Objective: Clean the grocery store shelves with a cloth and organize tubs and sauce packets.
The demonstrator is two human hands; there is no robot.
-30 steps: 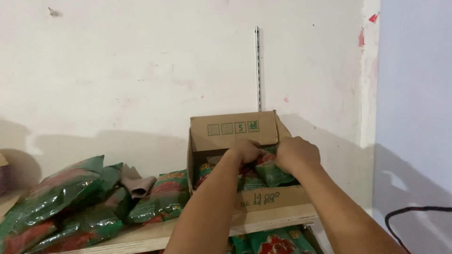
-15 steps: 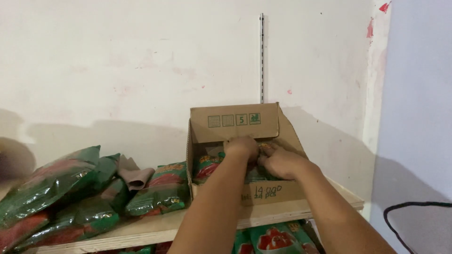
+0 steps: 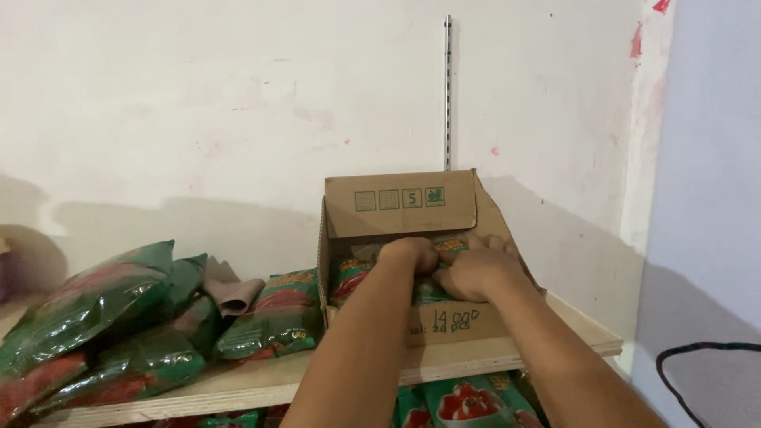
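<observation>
Nearest the camera, both forearms reach up and forward from the bottom edge, converging at the open front of a cardboard box point(image 3: 412, 238). Left hand point(image 3: 411, 255) is curled into a fist over the green and red packets point(image 3: 353, 273) inside the box, fingers closed on one of them as far as the view shows. Right hand point(image 3: 476, 273) sits just beside it, touching, knuckles up, fingers hooked down into the same packets; which packet it grips cannot be told. The box stands on a plywood shelf point(image 3: 261, 380) with its back flap upright against the wall point(image 3: 238, 103). Progress, judged: the box looks partly filled, packets visible at the front; a loose pile of like packets point(image 3: 111, 325) lies on the shelf to the left, well apart from the hands, with a brown cloth-like scrap point(image 3: 234, 293) among them. More packets point(image 3: 468, 400) show below the shelf. Behind, a metal shelf rail point(image 3: 448, 87) runs up the wall.
</observation>
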